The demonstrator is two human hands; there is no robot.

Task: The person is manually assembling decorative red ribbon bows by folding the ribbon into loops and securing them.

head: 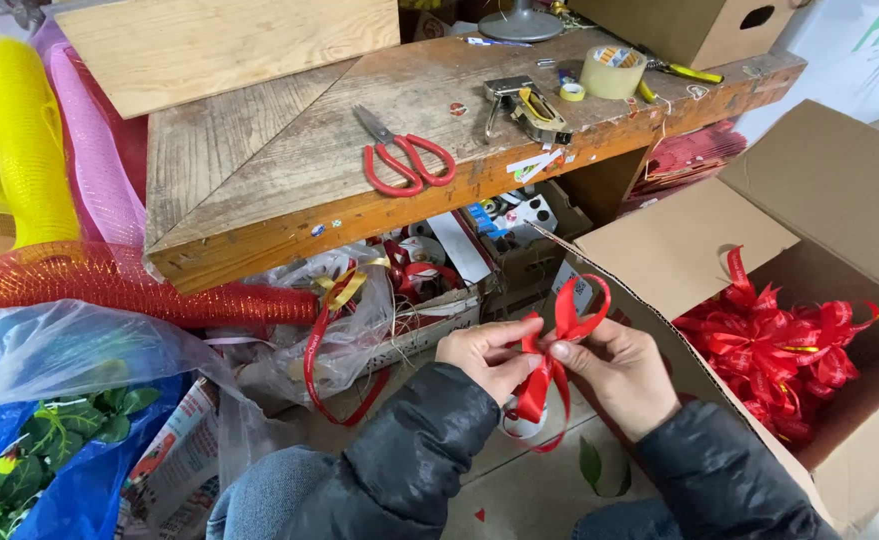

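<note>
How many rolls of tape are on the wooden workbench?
2. A large tan tape roll sits near the workbench far right end, and a small yellowish roll lies just left of it. Others may be hidden behind the clutter at the back.

Open floor below the hands, hemmed by workbench ahead and cardboard box right.

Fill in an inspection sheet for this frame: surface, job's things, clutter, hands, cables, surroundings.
Surface: worn wooden bench, scuffed.
Job's things: red ribbon bow pinched by both hands; finished red bows in the open cardboard box.
Clutter: red-handled scissors, tape roll, staple gun on the bench.
Hands: left hand and right hand both grip the bow.
Cables: nothing seen.
Surroundings: mesh rolls, plastic bags.
</note>
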